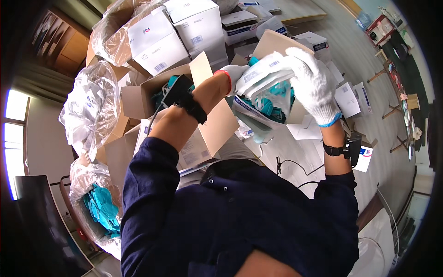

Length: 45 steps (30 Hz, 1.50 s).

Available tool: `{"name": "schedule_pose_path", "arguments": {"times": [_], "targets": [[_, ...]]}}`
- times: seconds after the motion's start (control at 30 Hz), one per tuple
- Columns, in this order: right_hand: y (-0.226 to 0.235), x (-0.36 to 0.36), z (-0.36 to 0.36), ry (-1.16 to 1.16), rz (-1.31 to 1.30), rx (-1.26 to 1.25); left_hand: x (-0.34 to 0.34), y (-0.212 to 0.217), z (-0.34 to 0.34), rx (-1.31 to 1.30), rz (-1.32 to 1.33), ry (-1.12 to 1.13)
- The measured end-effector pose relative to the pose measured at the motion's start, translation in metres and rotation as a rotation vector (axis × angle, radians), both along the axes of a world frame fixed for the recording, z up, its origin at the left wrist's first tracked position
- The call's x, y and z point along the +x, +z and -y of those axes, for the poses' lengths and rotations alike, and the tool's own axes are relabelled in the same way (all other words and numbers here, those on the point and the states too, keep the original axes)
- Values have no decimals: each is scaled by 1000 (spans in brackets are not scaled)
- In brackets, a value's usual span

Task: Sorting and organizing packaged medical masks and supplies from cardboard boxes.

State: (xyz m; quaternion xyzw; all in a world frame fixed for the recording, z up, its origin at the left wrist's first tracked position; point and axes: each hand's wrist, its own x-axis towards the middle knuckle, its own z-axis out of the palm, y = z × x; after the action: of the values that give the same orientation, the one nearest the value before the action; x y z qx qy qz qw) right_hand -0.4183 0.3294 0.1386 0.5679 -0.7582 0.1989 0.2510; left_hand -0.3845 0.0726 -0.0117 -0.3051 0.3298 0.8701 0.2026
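A small stack of flat white packets [265,75] is held tilted above an open carton [260,118] filled with teal items [269,104] in clear plastic. My right hand [314,85], in a white knit glove with a blue cuff, is closed on the stack's right end. My left hand [234,75], gloved in white with a red cuff, is at the stack's left end. Its fingers are partly hidden behind the packets, and it appears to grip them. Left of my left forearm, another open carton [136,99] holds more teal items.
Tall white boxes [157,41] stand at the far left. Clear plastic bags line containers of white packets [90,106] and teal pieces [102,207] on the left. White boxes [347,98] sit right of my right hand. A black cable [295,162] lies across the floor.
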Motion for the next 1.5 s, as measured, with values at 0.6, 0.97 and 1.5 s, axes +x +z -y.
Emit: {"name": "schedule_pose_path", "arguments": {"times": [0.6, 0.97, 1.5], "targets": [[-100, -58, 6, -373, 414, -226, 30, 74, 7, -712, 187, 195], [-75, -68, -5, -157, 1075, -810, 41, 78, 17, -629, 17, 322], [-58, -78, -43, -407, 961, -1093, 49, 69, -2, -537, -2, 308]]}}
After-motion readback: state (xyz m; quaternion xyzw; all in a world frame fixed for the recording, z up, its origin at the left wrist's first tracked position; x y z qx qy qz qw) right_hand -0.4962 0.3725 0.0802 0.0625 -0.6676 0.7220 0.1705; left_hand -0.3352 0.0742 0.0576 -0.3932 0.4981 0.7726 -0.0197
